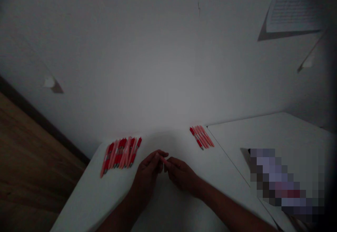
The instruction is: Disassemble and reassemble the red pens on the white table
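My left hand (149, 168) and my right hand (181, 175) meet at the fingertips over the white table (86, 200). Between them is a short pink pen part (163, 160), mostly hidden by my fingers. A row of several red and pink pens (121, 156) lies side by side on the table to the left of my left hand. A smaller group of red and pink pens (201, 137) lies at the table's far edge, beyond my right hand.
A second white table (263, 133) adjoins at the right, with a pixelated, blurred object (284, 181) near it. A white wall (158, 66) with a sheet of printed paper (295, 7) stands behind. A wooden floor (31, 154) lies to the left.
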Available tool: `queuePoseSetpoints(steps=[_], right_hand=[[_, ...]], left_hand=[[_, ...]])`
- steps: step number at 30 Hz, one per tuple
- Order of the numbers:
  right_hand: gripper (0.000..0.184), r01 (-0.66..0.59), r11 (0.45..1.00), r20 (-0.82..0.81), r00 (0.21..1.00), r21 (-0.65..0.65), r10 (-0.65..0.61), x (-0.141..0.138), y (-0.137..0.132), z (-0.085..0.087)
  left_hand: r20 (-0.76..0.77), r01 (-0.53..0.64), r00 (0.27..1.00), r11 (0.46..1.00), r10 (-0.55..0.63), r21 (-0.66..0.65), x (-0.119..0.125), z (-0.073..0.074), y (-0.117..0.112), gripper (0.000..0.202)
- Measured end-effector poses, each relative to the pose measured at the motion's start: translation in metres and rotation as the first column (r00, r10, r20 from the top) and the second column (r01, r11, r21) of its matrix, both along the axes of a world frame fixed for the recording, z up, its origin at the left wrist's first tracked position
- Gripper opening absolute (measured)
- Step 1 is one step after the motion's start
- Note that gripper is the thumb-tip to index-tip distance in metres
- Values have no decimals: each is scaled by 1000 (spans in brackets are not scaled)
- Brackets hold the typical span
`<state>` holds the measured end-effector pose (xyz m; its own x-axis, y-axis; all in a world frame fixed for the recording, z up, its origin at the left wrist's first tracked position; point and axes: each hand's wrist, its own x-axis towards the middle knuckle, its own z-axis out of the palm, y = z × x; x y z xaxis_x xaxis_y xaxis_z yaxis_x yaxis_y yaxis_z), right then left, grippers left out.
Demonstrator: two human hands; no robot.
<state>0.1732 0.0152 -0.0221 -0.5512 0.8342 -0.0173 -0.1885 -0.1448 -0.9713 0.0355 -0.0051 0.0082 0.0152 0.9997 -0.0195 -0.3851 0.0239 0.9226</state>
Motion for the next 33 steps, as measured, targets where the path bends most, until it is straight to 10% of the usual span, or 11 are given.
queuePoseSetpoints(steps=[15,33], right_hand=[[42,58,902,296,934,428,-201,5,-5,3],[43,70,873,309,919,483,-245,9,-3,9]], left_hand=[[6,-83,996,996,83,-7,1,-6,-1,21],[-31,-65,998,996,63,-58,-8,-5,4,25]])
